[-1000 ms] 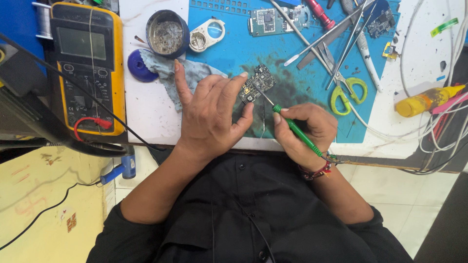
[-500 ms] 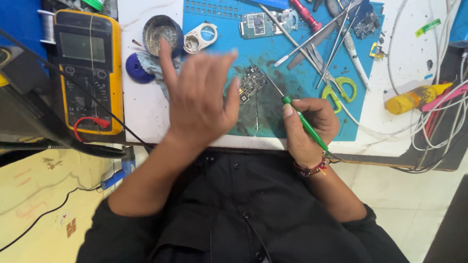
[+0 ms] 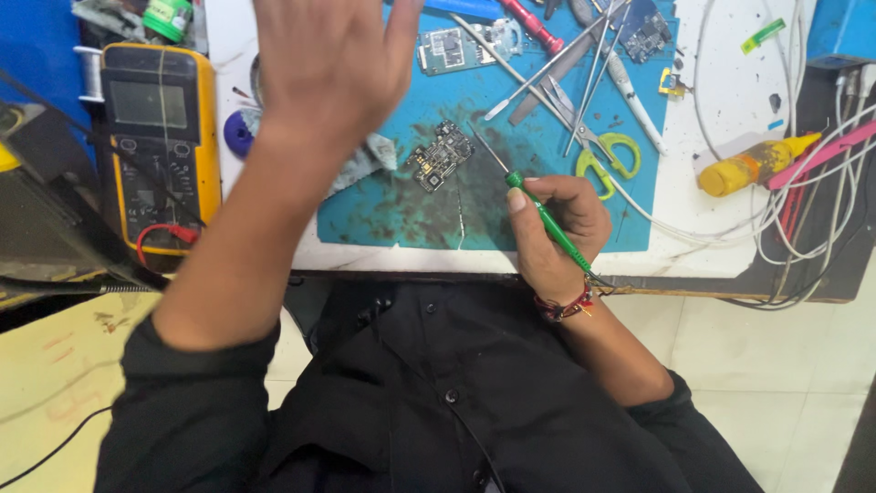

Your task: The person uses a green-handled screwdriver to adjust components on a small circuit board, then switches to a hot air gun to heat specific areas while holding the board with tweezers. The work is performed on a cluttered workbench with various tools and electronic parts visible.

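Note:
A small dark circuit board (image 3: pixel 441 154) lies on the stained blue work mat (image 3: pixel 392 210). My right hand (image 3: pixel 557 233) grips a thin green-handled tool (image 3: pixel 545 218) like a pen, its metal tip pointing toward the board from just to its right. My left hand (image 3: pixel 330 57) is raised above the mat's far left, fingers spread, holding nothing. It covers what lies beneath it. A crumpled grey cloth (image 3: pixel 367 160) sits by the board's left side.
A yellow multimeter (image 3: pixel 160 137) with a red lead stands at the left. Tweezers, a red-handled screwdriver (image 3: pixel 532 26), green-handled scissors (image 3: pixel 610 157) and another circuit board (image 3: pixel 449 49) lie at the mat's far side. A yellow bottle (image 3: pixel 750 164) and several cables lie at the right.
My left hand has lifted off the circuit board and moved up and away toward the far left. My right hand still holds the green tool, drawn back slightly from the board.

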